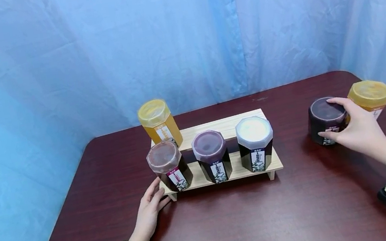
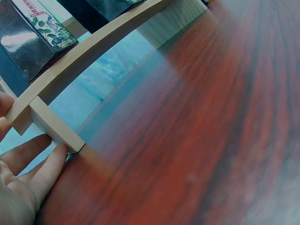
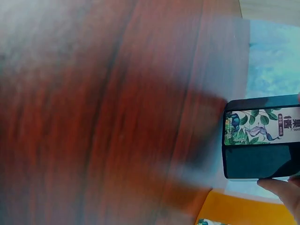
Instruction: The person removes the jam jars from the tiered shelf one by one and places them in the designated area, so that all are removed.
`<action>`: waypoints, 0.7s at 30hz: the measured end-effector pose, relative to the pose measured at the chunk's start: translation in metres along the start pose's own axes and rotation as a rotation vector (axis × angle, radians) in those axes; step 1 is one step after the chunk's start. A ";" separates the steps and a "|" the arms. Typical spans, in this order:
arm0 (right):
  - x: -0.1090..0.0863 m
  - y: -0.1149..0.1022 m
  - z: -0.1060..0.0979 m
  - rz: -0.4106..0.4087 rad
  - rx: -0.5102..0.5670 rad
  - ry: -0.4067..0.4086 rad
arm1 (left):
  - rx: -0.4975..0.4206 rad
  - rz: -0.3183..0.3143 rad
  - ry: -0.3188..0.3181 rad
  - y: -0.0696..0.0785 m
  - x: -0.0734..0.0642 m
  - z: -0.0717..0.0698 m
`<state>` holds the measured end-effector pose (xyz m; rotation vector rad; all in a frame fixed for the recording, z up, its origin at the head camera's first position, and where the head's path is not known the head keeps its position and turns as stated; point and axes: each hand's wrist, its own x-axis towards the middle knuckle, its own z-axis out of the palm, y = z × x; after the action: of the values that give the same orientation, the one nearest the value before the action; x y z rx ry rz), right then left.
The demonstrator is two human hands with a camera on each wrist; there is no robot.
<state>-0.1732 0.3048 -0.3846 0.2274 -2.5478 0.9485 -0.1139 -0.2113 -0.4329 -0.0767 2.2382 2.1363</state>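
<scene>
My right hand [image 1: 363,131] grips a dark jar [image 1: 323,116] with a dark lid at the table's right, fingers at its lid and thumb on its near side. The labelled side of this dark jar [image 3: 260,126] faces the right wrist view. My left hand [image 1: 150,211] touches the left end of a two-step wooden rack [image 1: 235,164], its fingertips at the board's end and the leg [image 2: 56,124]. On the lower step stand a brown-lidded jar [image 1: 170,166], a purple-lidded jar [image 1: 211,155] and a white-lidded jar [image 1: 256,144]. A yellow jar [image 1: 159,121] stands on the upper step's left end.
Another yellow jar [image 1: 369,96] stands just behind my right hand, close beside the gripped jar. The dark red wooden table [image 1: 269,218] has its far edge near blue curtains [image 1: 166,44], which also hang at the sides.
</scene>
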 end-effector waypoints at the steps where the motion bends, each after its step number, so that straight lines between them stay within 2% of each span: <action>1: 0.000 0.001 -0.001 0.005 -0.003 -0.001 | -0.001 0.002 -0.001 -0.001 0.000 0.000; 8: 0.003 0.009 -0.005 0.028 -0.004 -0.032 | -0.015 -0.007 0.002 -0.001 0.000 0.001; 15: 0.006 0.015 -0.006 0.000 -0.004 -0.075 | -0.010 -0.011 0.005 0.000 0.001 0.001; 21: 0.007 0.015 -0.008 0.010 -0.011 -0.114 | -0.012 -0.031 0.005 0.001 0.001 0.000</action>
<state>-0.1809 0.3213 -0.3850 0.2732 -2.6593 0.9503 -0.1154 -0.2110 -0.4318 -0.1159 2.2120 2.1363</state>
